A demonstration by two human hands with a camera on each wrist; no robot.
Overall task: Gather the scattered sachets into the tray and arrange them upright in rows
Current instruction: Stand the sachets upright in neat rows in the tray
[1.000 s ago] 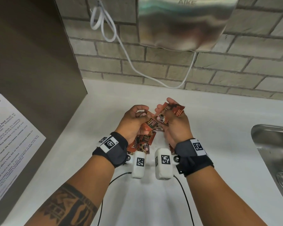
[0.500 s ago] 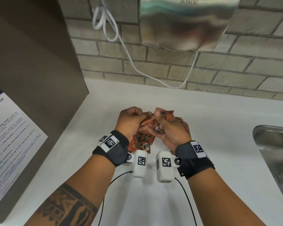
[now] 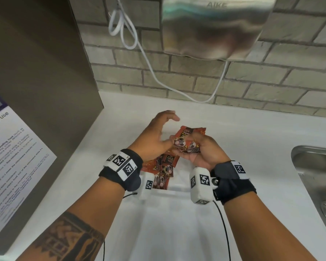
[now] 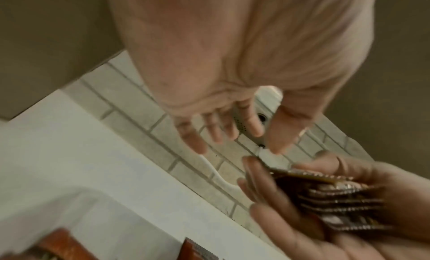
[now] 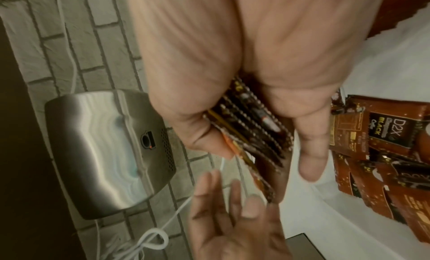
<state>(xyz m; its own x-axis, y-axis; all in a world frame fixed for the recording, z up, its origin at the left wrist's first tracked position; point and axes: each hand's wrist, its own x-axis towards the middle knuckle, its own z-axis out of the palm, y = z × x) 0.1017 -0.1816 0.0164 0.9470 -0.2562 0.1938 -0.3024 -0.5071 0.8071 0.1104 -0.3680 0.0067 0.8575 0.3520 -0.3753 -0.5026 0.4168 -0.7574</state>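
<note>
Now opening the left hand (image 3: 158, 132) with fingers spread and empty, no longer curled at the stack as 0.5 s ago, while gripping the stack of sachets (image 3: 188, 141) in the right hand (image 3: 201, 149) above loose sachets (image 3: 164, 170) lying in the white tray (image 3: 179, 192).

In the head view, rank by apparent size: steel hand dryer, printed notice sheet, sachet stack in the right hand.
1. Steel hand dryer
2. Printed notice sheet, cut off by the frame
3. Stack of brown sachets in the right hand
</note>
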